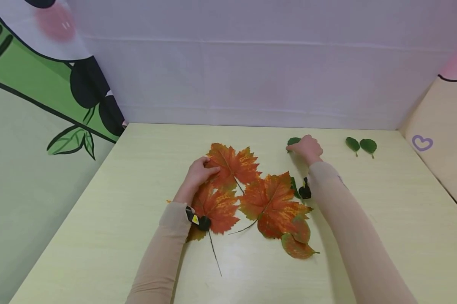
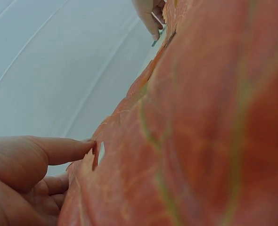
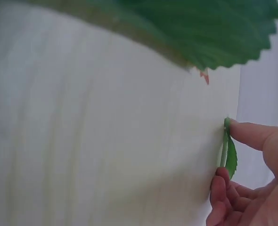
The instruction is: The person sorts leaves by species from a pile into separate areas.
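My left hand (image 1: 199,174) pinches the left edge of the far orange maple leaf (image 1: 232,164); the left wrist view shows the thumb (image 2: 68,149) at the leaf's edge and the other fingers partly behind it. Near the back of the table, my right hand (image 1: 306,149) holds a small green leaf (image 1: 294,140). In the right wrist view this green leaf (image 3: 231,157) lies between thumb and fingers, close to the tabletop. Two more maple leaves, one at front left (image 1: 217,209) and one to the right (image 1: 272,202), lie beside the far one, their thin stems showing.
A pair of green leaves (image 1: 368,146) lies at the back right. Red-green rounded leaves (image 1: 297,245) sit by the right maple leaf, and another green leaf (image 1: 294,185) is partly hidden near my right wrist. A pale wall cloth (image 1: 251,84) rises behind the table.
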The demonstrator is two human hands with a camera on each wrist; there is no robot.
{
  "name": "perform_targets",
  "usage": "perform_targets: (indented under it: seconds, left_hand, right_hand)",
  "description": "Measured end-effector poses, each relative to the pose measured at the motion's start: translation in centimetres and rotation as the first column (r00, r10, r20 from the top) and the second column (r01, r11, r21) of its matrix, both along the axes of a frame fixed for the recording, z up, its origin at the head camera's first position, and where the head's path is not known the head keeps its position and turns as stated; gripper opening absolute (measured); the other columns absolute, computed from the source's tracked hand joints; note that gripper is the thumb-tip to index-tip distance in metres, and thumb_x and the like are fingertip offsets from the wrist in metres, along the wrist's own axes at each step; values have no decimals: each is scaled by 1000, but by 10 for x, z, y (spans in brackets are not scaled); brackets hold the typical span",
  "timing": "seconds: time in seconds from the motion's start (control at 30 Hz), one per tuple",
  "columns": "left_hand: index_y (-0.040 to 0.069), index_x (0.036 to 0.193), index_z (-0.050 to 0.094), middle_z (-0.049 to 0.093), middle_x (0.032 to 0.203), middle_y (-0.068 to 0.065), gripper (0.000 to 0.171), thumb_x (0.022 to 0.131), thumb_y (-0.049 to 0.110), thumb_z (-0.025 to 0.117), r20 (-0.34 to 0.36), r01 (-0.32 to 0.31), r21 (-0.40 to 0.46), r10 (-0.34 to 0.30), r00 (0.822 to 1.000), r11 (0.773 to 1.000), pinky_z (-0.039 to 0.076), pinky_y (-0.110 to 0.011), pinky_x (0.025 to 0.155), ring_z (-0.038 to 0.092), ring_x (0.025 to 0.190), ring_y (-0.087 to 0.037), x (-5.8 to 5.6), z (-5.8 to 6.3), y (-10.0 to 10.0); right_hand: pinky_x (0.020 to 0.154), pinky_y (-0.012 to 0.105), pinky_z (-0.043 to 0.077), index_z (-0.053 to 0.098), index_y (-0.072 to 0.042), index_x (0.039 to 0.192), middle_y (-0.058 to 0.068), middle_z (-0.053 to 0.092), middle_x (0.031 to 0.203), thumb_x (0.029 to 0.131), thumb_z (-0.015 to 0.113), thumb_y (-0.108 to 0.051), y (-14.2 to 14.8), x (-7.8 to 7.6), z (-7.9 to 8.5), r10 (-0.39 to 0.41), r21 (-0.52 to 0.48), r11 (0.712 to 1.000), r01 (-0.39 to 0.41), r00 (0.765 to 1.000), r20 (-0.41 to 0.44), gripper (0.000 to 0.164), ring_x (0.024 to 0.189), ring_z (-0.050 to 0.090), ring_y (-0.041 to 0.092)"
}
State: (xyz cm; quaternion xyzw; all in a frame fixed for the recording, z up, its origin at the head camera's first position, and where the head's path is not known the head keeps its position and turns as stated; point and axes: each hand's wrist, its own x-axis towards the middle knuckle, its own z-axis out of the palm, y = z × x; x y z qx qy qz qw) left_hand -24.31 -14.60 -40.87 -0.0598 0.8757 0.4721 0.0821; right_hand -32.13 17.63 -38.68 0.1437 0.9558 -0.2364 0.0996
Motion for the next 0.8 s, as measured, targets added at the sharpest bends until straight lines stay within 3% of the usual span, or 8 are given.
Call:
perform_targets:
  seconds: [0.13, 0.47, 0.7, 0.8]
  left_hand:
    - [0, 124, 47, 51, 121, -17, 48, 85, 23, 64, 1, 2, 6, -2, 1000, 1000, 39, -42, 93, 47, 106, -30, 0, 0, 0]
    - [0, 121, 48, 52, 118, -17, 46, 85, 22, 63, 0, 1, 2, -1, 1000, 1000, 40, -41, 91, 48, 103, -29, 2, 0, 1]
    - [0, 125, 46, 50, 123, -17, 49, 85, 23, 63, -2, 4, 4, -4, 1000, 1000, 39, -42, 93, 47, 108, -30, 1, 0, 1]
    - [0, 125, 46, 50, 123, -17, 49, 85, 23, 64, -7, 3, 4, -3, 1000, 1000, 39, -42, 93, 47, 108, -30, 0, 0, 0]
  right_hand:
    - [64, 33, 38, 49, 5, 112, 16, 55, 102, 80, 62, -41, 4, 1, 0, 6, -56, 998, -6, 1000, -9, 57, 80, 49, 24]
    - [61, 32, 36, 49, 3, 104, 13, 52, 93, 82, 63, -29, 11, 5, 3, 10, -117, 993, -13, 1000, -23, 41, 77, 48, 24]
    - [84, 47, 41, 45, 5, 125, 22, 50, 123, 82, 63, -28, 20, 6, 5, 34, -127, 991, -38, 999, -37, 57, 103, 51, 34]
    - [89, 50, 39, 47, 4, 126, 23, 49, 127, 83, 62, -27, 25, 8, 7, 44, -128, 991, -49, 998, -42, 55, 109, 49, 36]
